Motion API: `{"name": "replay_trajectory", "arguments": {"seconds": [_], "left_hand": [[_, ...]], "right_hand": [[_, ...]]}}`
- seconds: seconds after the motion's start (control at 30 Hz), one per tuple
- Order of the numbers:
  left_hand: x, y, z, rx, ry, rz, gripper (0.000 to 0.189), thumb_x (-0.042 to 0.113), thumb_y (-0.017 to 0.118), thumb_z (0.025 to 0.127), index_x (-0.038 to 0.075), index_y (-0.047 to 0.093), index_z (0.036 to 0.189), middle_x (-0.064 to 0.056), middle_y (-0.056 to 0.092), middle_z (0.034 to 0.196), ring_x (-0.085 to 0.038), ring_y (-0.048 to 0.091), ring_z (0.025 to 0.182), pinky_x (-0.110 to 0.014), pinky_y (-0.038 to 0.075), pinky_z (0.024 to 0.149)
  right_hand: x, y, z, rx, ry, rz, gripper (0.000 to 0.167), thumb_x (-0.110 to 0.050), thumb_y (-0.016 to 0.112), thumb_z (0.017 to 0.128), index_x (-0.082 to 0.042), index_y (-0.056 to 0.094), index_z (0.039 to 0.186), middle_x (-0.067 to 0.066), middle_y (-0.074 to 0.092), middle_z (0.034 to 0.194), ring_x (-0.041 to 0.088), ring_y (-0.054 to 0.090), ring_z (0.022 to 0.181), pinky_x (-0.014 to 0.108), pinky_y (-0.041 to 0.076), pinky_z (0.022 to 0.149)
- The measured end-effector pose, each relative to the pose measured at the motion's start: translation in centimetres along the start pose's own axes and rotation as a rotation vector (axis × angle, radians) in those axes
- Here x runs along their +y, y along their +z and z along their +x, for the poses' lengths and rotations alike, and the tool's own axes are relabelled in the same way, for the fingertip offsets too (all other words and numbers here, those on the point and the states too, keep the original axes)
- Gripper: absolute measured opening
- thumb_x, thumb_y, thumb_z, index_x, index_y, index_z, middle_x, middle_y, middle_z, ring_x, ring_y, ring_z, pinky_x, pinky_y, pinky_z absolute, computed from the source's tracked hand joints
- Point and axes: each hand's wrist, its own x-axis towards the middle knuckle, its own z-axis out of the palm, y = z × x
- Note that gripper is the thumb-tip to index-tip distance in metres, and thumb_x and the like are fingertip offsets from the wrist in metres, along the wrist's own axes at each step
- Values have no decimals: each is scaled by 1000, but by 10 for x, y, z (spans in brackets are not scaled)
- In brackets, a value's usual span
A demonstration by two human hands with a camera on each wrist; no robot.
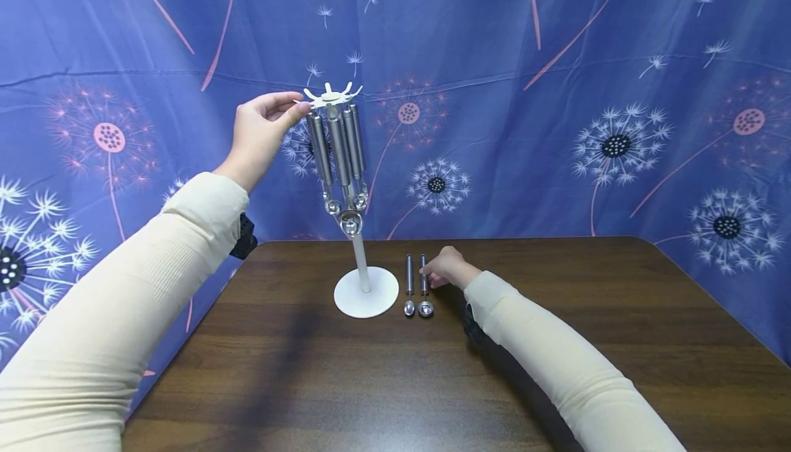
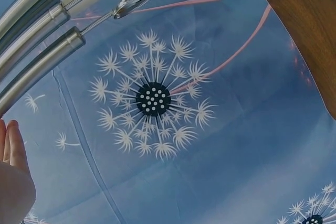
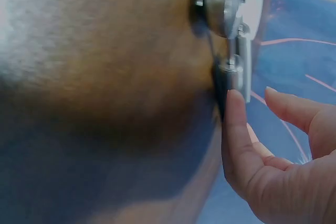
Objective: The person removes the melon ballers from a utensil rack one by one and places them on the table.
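- Blue cloth [image 1: 494, 184] printed with white and pink dandelions hangs behind a dark brown wood-grain table [image 1: 371, 383].
- One white stand [image 1: 377, 301] is on the table: round flat base, slim upright pole, and a top of upcurved arms.
- Hanging utensils [image 1: 336, 146], silvery with long cylindrical handles, surround the stand's pole, bowls downward; three bowls show clearly from the head, but overlap prevents an exact count of the utensils.
- Two more utensils lie side by side on the table, just right of the base, handles pointing toward the cloth: an oval-bowled utensil [image 1: 409, 280] and, to its right, a round-bowled utensil [image 1: 423, 280].
- Two hands are present, both in cream sleeves [image 1: 556, 349].
- Left hand [image 1: 262, 126]: thumb and forefinger pinch the left edge of the stand's top.
- Right hand [image 1: 450, 270]: beside the round-bowled utensil's handle, thumb and forefinger apart in the right wrist view; blur leaves it unclear whether a fingertip touches the metal.
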Motion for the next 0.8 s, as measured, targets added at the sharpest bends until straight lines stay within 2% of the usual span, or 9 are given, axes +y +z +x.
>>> {"name": "replay_trajectory", "arguments": {"seconds": [0.17, 0.3, 0.37, 0.5, 0.6, 0.7, 0.73, 0.8], "left_hand": [[-1, 1, 0, -3, -16, -6, 45, 33, 73, 87, 2, 67, 119, 14, 69, 93, 1, 64, 90, -22, 51, 94], [-1, 1, 1, 1, -23, 6, 41, 33, 72, 88, 5, 68, 117, 16, 68, 89, 0, 64, 89, -23, 51, 94], [-1, 1, 1, 2, -21, 12, 39, 33, 71, 89, 5, 69, 116, 17, 68, 88, 1, 64, 88, -23, 51, 94], [1, 2, 1, 3, -23, 7, 39, 32, 70, 89, 4, 68, 116, 17, 68, 87, 1, 64, 87, -25, 52, 95], [1, 3, 1, 5, -31, -3, 38, 30, 70, 89, 3, 68, 115, 17, 68, 86, 0, 65, 87, -25, 52, 95], [1, 3, 2, 5, -33, 2, 38, 30, 70, 90, 3, 68, 115, 16, 69, 87, 2, 65, 86, -25, 52, 95], [1, 3, 3, 6, -34, 4, 38, 30, 69, 90, 3, 68, 116, 15, 69, 88, 2, 65, 86, -25, 52, 95], [1, 3, 3, 7, -35, 9, 38, 31, 69, 90, 3, 68, 116, 14, 70, 89, 3, 65, 85, -25, 52, 96]], "right_hand": [[-14, -5, 0, 34, -2, -25, 29, -6, 74, 83, 9, 60, 103, 3, 58, 56, 10, 59, 45, 34, 62, 75], [-24, -11, -2, 17, -43, 21, 31, -7, 73, 85, 9, 60, 108, 3, 60, 59, 7, 58, 44, 27, 62, 67], [-28, -16, -2, -29, -106, 100, 32, -4, 73, 83, 13, 59, 107, 9, 63, 64, 10, 60, 46, 26, 61, 61], [-41, -22, -8, -102, -169, 239, 33, -2, 69, 86, 16, 59, 112, 24, 68, 91, 15, 66, 58, 31, 62, 73], [-58, -25, -20, -134, -186, 264, 34, -3, 62, 92, 16, 57, 119, 23, 67, 97, 16, 68, 67, 34, 59, 86], [-75, -28, -29, -158, -226, 266, 33, -5, 60, 94, 14, 57, 121, 15, 65, 94, 21, 69, 77, 35, 58, 90], [-81, -29, -32, -165, -243, 267, 33, -6, 60, 95, 13, 57, 122, 17, 65, 98, 25, 70, 83, 36, 57, 92], [-93, -31, -39, -173, -273, 272, 33, -8, 59, 96, 10, 57, 123, 20, 65, 108, 26, 69, 88, 36, 56, 95]]}}
